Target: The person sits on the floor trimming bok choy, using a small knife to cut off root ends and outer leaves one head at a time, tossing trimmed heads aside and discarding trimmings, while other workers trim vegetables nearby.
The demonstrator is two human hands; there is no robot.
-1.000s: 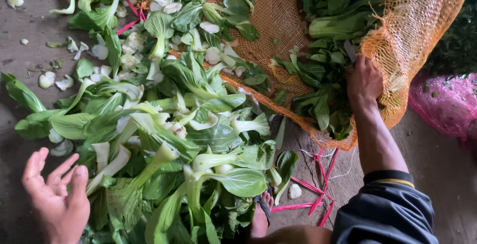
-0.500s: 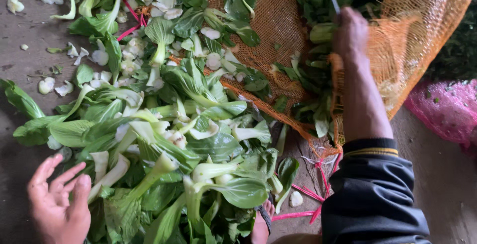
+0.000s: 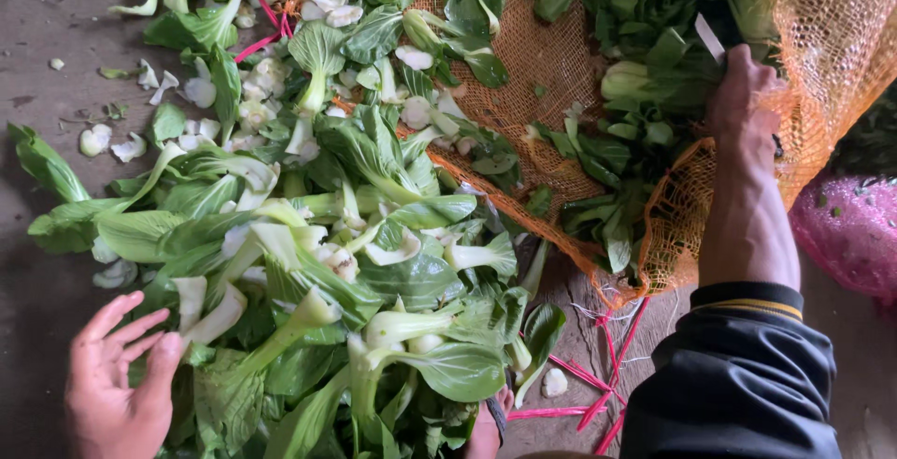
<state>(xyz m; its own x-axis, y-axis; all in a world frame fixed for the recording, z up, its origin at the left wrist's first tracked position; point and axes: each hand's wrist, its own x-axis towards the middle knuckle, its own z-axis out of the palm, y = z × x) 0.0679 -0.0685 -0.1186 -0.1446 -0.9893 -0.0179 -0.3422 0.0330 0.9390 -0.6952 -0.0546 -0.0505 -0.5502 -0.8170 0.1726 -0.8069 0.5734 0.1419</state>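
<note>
Since approx half a sec ago the right hand (image 3: 743, 108) has pushed a bit further up into the orange mesh net sack (image 3: 832, 38), and the left hand (image 3: 117, 380) has shifted slightly inward toward the greens.

Right arm: reaches up-frame from lower right, forearm nearly vertical, dark jacket sleeve w/ yellow cuff stripe (image 3: 738, 365) pushed back to mid-forearm. Right hand is clenched around a small knife w/ pale narrow blade (image 3: 710, 36); handle hidden in the fist. Blade's long axis runs up and slightly left, tip pointing away from the person, into the bok choy inside the sack. Knife sits at the sack's open mouth, top right, touching or just above the leaves; can't tell which.

Left hand: lower left, released, palm up-ish, fingers spread and pointing up-right, holding nothing. It's just beside the edge of the loose pile of green bok choy w/ white stems (image 3: 318, 253), thumb touching or nearly touching a leaf.

Pile lies on the dark floor (image 3: 47, 38), spreading from centre to top left; most stems point down-right. Pink plastic strings (image 3: 579, 384) lie near the sack's lower edge. A pink mesh bag (image 3: 846, 235) sits far right.
</note>
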